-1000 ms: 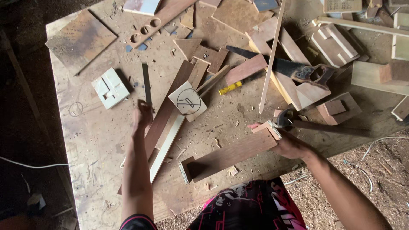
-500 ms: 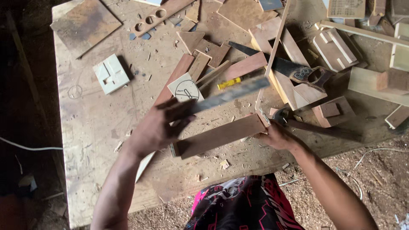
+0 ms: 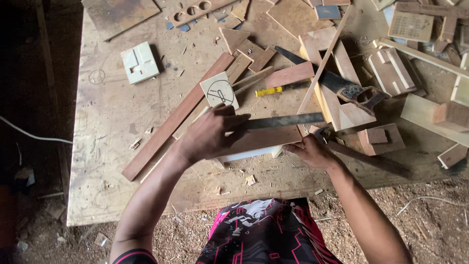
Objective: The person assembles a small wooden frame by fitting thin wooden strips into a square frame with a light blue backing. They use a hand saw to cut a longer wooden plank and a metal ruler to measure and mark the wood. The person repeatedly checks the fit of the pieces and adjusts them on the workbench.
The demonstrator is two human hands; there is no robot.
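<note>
A reddish wooden board (image 3: 264, 139) lies across the workbench (image 3: 112, 132) near its front edge, with a pale edge showing beneath it. My left hand (image 3: 207, 134) holds a long dark flat metal tool (image 3: 283, 121), like a file or rasp, laid lengthwise along the board's top edge. My right hand (image 3: 309, 150) grips the board's right end and steadies it. Both hands rest on the board, about a board's length apart.
A handsaw (image 3: 337, 83) lies among wood offcuts at the right. A yellow-handled tool (image 3: 269, 91), a square tile with a drawn circle (image 3: 219, 90), a long reddish strip (image 3: 176, 117) and a pale square block (image 3: 139, 62) sit on the bench. Sawdust covers the ground.
My left hand picked up the dark flat tool and brought it onto the board. The board has shifted from slanted to level across the bench; my right hand stays on its right end.
</note>
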